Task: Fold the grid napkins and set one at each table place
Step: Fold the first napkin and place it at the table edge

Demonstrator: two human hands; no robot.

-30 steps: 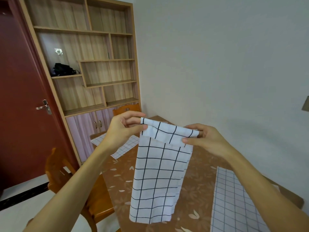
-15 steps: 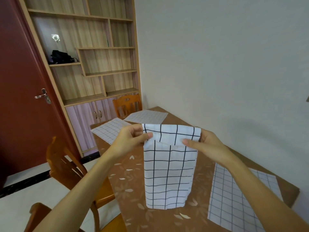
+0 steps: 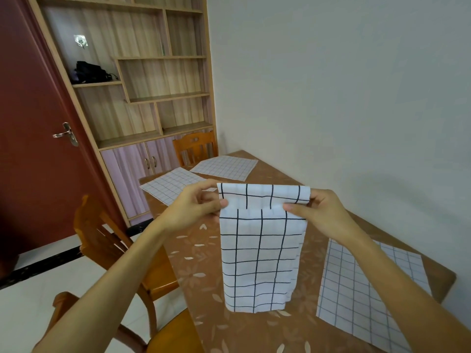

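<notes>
A white napkin with a black grid (image 3: 260,253) hangs in the air over the brown table (image 3: 204,271), its top edge folded over. My left hand (image 3: 196,205) pinches the top left corner. At the top right corner my right hand (image 3: 318,210) pinches it too. The napkin's lower edge hangs just above the tabletop. Three fine-grid mats lie flat on the table: one at the near right (image 3: 367,289), two at the far end (image 3: 170,184) (image 3: 226,167).
Wooden chairs stand at the table's left side (image 3: 107,240), near corner (image 3: 163,335) and far end (image 3: 195,146). A shelf unit (image 3: 142,80) and a red door (image 3: 30,138) are at the back left. A grey wall runs along the table's right.
My hands have lowered the napkin and drawn its top edge level and taut. The view has tipped down, so the far mats and more of the table show.
</notes>
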